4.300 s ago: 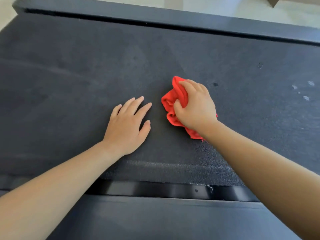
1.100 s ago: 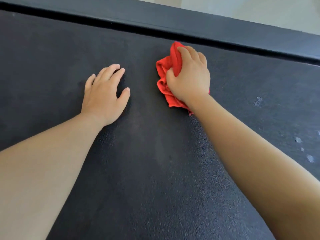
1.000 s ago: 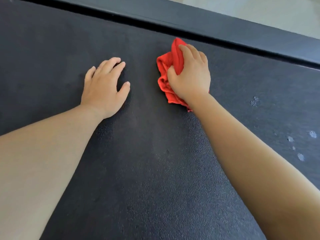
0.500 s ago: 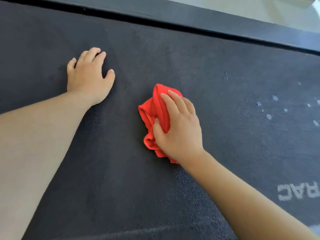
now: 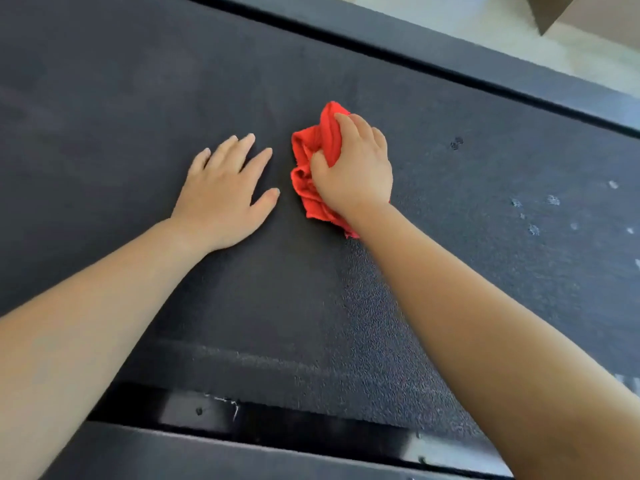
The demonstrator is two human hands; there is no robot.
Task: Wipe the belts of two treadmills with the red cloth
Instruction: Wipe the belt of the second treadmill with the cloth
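Red cloth (image 5: 313, 168): bunched, pressed flat on the belt (image 5: 138, 109) at mid-width, partly covered by the hand gripping it. Right hand (image 5: 353, 174): fingers curled over the top of the cloth, thumb tucked into its folds, clenched on it. Left hand (image 5: 225, 192): flat and released, palm down on the belt, fingers spread, just beside the cloth but not touching it. Belt: dark, textured; wide bare stretch to the left, pale specks (image 5: 540, 216) to the right. Far side rail (image 5: 450, 60): parallel to the belt edge, near the cloth. Near side rail (image 5: 214, 455): close below the forearms, a dark gap between it and the belt. Pale marking (image 5: 628, 381) at the right edge: cut off, unreadable. Floor (image 5: 485, 26): pale, beyond the far rail.
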